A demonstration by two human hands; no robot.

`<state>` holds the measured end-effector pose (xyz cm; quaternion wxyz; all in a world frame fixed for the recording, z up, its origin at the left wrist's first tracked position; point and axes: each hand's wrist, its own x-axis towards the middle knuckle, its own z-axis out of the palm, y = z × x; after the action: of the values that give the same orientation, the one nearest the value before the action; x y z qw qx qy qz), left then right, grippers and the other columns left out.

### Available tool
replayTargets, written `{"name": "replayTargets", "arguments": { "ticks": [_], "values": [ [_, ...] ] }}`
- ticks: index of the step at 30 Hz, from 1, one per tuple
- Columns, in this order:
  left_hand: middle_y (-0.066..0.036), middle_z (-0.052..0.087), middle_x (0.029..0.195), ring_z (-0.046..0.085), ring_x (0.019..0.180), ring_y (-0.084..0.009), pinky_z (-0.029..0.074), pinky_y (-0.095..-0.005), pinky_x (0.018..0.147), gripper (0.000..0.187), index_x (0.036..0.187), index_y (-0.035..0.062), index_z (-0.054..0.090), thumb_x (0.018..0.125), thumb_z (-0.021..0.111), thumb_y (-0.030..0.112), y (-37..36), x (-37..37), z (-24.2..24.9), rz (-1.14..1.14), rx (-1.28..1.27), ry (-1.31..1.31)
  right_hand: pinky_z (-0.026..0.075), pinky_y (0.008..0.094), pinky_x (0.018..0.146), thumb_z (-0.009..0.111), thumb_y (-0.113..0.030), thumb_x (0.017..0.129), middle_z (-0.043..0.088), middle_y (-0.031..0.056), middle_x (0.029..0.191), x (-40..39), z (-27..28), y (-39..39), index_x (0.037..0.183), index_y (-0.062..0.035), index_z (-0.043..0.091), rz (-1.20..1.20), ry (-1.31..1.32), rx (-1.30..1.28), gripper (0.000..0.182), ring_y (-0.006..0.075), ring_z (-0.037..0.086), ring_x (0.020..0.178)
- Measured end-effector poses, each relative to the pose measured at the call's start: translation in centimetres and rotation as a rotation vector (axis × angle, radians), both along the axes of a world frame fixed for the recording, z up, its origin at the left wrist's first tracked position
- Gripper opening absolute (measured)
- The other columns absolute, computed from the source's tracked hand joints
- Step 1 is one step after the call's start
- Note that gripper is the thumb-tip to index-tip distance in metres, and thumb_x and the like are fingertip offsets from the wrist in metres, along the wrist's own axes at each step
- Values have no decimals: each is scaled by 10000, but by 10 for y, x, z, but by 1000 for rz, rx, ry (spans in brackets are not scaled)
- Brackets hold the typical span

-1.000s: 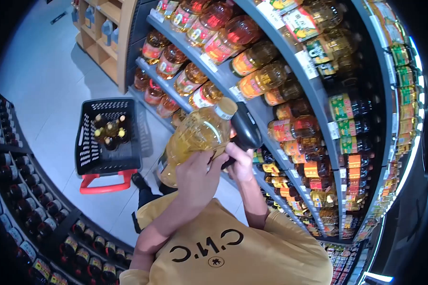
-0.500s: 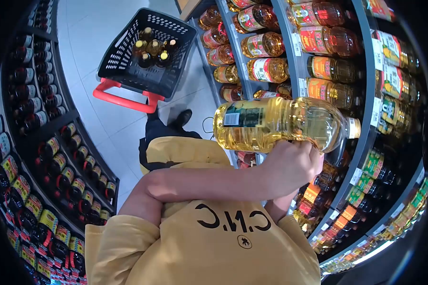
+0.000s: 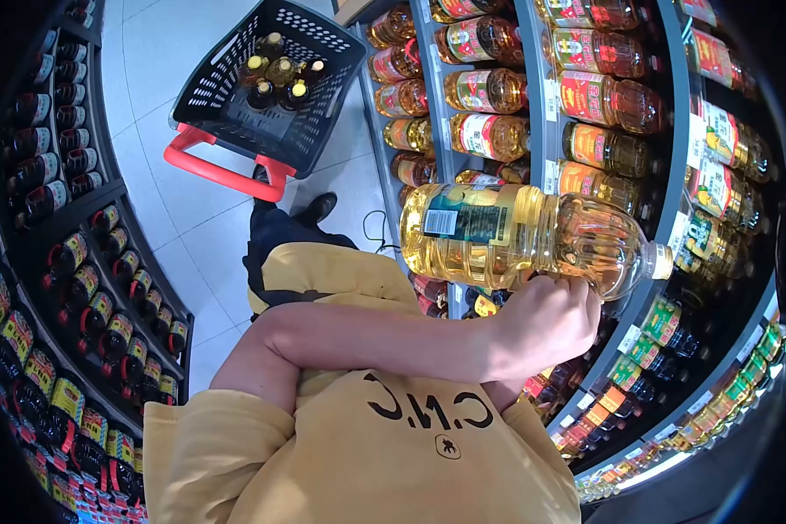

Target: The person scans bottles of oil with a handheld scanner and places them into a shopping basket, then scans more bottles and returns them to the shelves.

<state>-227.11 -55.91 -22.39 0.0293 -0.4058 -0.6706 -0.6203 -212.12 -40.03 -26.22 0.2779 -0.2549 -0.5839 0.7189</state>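
Supermarket aisle, shelves of bottled oil on both sides, one big bottle carried sideways.

Nearest, the left hand point(image 3: 541, 327) crosses the yellow shirt, its fingers point(image 3: 567, 293) curled shut under the oil bottle point(image 3: 515, 236) near its neck; the heavy body juts out unsupported and could, I judge, tip or slip loose. I cannot see the right hand, hidden behind the left forearm. Beyond stand the shelf point(image 3: 541, 105) and, farther off on the floor, the basket point(image 3: 227, 96) holding smaller bottles.
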Motion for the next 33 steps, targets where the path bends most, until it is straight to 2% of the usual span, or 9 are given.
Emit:
{"name": "replayTargets", "arguments": {
  "ticks": [2,8,14,17,27,29,30,31,33],
  "values": [
    [-46,495,688,556,559,-141,474,-294,440,131,782,3,589,793,666,109,-2,-3,-1,-34,-15,-14,487,277,753,507,-246,950,679,103,956,-1,0,-1,1115,59,625,1,2,3,366,155,623,807],
    [-37,494,696,579,559,-142,489,-293,447,125,800,29,592,832,661,127,0,-3,-4,-25,-43,-23,488,279,759,505,-250,952,680,104,960,3,1,-9,1116,59,625,-9,3,-9,370,158,625,812],
    [-39,485,691,573,553,-144,489,-287,443,130,802,38,574,846,654,130,-2,-5,-5,-3,-2,-74,489,281,765,503,-255,954,681,105,963,6,2,-15,1117,58,626,-15,12,-17,374,161,628,818],
    [-35,478,689,553,541,-138,495,-289,439,126,811,36,569,853,650,124,-4,-6,-8,1,-15,23,489,282,768,503,-257,955,682,105,964,5,1,-18,1118,58,626,-19,14,-19,376,163,629,820],
    [-56,504,694,550,529,-172,501,-310,440,103,816,30,583,868,642,97,-9,-7,-8,-6,71,-75,491,286,778,500,-265,958,684,107,969,0,-3,-24,1120,56,628,-20,47,-39,382,168,634,829],
    [-55,512,692,555,525,-195,506,-336,458,92,830,33,603,865,656,100,-13,-15,-9,-3,168,-83,492,287,780,499,-266,958,684,107,970,-9,-6,-22,1120,56,628,49,68,-59,383,169,635,831],
    [-55,518,686,562,527,-212,506,-352,472,90,836,32,615,860,666,103,-13,-17,-14,-45,145,-120,492,287,781,499,-267,959,685,107,971,-15,-9,-20,1121,56,628,167,137,-156,384,170,635,831],
    [-55,525,680,570,528,-230,507,-368,486,89,841,31,628,855,676,105,-12,-14,-22,-94,128,-151,486,292,832,466,-303,976,689,113,1000,-22,-10,-32,1113,37,640,-158,-95,76,406,178,645,871],
    [-56,539,662,580,528,-251,504,-383,510,109,839,23,648,840,703,116,-12,-20,-24,-149,85,-206,506,307,725,544,-147,943,674,110,1025,-43,-2,-49,1184,12,595,-187,-31,136,293,186,640,813]
  ]
}}
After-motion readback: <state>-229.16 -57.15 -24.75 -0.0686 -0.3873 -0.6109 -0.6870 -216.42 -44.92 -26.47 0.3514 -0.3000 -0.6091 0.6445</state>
